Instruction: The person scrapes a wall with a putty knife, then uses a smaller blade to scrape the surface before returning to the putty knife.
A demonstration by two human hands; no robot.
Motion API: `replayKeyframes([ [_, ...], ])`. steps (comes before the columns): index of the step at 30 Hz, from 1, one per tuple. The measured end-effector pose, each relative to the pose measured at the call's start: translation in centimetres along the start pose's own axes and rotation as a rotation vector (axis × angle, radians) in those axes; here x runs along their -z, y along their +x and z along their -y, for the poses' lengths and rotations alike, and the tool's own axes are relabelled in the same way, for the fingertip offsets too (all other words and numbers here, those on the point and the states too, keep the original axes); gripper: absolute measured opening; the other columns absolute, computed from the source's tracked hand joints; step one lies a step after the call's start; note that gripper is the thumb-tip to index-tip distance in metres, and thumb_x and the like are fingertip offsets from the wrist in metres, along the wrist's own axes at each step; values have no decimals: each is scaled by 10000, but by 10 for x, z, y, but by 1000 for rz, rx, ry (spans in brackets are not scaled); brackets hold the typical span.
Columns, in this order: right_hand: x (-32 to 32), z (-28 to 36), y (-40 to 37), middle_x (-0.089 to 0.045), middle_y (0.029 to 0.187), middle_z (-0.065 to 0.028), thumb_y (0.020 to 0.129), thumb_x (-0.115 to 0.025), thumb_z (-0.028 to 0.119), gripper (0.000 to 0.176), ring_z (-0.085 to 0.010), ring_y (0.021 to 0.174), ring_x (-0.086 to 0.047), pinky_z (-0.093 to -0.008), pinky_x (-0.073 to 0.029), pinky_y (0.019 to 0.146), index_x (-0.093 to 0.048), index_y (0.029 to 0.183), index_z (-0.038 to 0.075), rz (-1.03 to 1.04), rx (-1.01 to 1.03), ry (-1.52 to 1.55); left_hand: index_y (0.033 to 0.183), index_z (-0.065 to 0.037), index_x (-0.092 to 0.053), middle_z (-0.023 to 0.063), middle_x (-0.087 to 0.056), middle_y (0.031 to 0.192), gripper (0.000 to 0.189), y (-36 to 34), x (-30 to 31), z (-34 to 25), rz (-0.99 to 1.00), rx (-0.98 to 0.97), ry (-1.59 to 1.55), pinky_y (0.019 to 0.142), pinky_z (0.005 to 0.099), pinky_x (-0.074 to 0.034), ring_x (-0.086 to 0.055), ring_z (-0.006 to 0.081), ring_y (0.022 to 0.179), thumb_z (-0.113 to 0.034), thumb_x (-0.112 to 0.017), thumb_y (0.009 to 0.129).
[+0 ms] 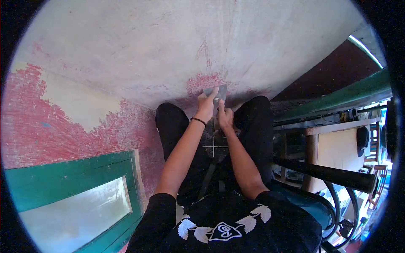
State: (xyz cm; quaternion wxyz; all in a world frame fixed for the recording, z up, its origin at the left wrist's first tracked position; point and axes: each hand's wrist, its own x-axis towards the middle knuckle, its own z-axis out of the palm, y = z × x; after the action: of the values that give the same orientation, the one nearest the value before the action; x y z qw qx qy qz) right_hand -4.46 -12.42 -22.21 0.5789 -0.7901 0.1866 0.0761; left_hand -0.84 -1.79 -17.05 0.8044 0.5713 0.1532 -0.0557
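Note:
A flat grey scraper (221,91) with a wide blade lies against the wall (143,46) in front of me, by a patch of red paint (203,81). My left hand (205,106) is closed on it, the thumb stretched along the blade. Lower and to the right, my right hand (225,116) also grips the scraper, with one finger pointing up along its face. The handle is mostly hidden by my hands. Both hands are between my raised knees, close to the wall.
At the lower left is a green window frame (71,177) with a glass pane. Rough red paint (38,109) covers the wall's left part. On the right are a green rail (337,99), a wooden cabinet (337,147) with a black cap (362,141), and a black chair armrest (333,173).

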Motion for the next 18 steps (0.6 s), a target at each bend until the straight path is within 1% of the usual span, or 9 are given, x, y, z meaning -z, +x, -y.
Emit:
replayKeyframes([
  [2,2,-8,1,-690,790,-270,930,-468,684,807,-379,794,-688,-493,-495,761,-707,851,-82,20,-5,27,1026,-30,-674,60,-704,914,315,-1,-12,22,-44,-71,-27,692,311,-532,-653,163,779,-332,-697,939],
  [3,3,-10,2,-695,816,-286,935,-488,664,777,-406,826,-698,-498,-502,772,-707,861,-78,25,-1,44,1046,-16,-661,118,-723,970,361,-2,-9,38,58,25,-85,725,328,-552,-683,198,827,-362,-685,947],
  [6,6,-6,-1,-693,782,-267,952,-497,625,748,-378,788,-709,-482,-506,701,-688,834,-89,-136,62,20,1076,14,-640,179,-722,1023,417,-9,-25,48,49,167,-205,770,343,-569,-706,252,886,-383,-672,953],
  [7,12,3,-3,-689,757,-258,953,-511,611,734,-361,765,-712,-467,-503,661,-682,814,-89,-140,77,66,1090,53,-619,225,-710,1074,462,-14,-32,34,65,136,-199,796,360,-580,-714,288,915,-391,-647,967],
  [11,20,33,-7,-681,730,-243,988,-489,567,704,-344,753,-705,-448,-505,669,-671,792,-84,-134,196,206,1107,107,-612,232,-702,1106,522,-21,-36,-9,224,-11,-138,812,372,-578,-714,278,923,-404,-574,1004],
  [12,22,45,-13,-681,757,-247,1007,-447,567,714,-307,776,-700,-429,-509,697,-672,846,-91,-88,139,235,1115,111,-611,230,-703,1104,517,-23,-34,-21,245,-18,-102,818,372,-577,-714,278,924,-394,-569,1008],
  [14,10,37,-9,-686,786,-241,1009,-391,608,757,-294,796,-694,-413,-511,732,-659,918,-94,-105,204,241,1129,119,-608,228,-705,1100,507,-29,-29,-40,285,-39,-30,830,373,-575,-715,277,927,-373,-559,1016],
  [15,12,49,-17,-682,777,-203,1004,-335,647,803,-294,730,-684,-392,-513,646,-656,951,-87,-86,161,215,1143,116,-606,221,-712,1075,485,-28,-25,-41,295,-22,-38,839,377,-575,-717,279,922,-350,-556,1020],
  [18,42,98,-37,-579,615,-52,975,-311,710,781,-142,520,-550,-302,-415,470,-643,889,9,284,-187,256,1153,107,-611,215,-716,1059,471,-27,-21,-43,283,-4,-67,842,379,-574,-717,279,925,-341,-561,1018],
])
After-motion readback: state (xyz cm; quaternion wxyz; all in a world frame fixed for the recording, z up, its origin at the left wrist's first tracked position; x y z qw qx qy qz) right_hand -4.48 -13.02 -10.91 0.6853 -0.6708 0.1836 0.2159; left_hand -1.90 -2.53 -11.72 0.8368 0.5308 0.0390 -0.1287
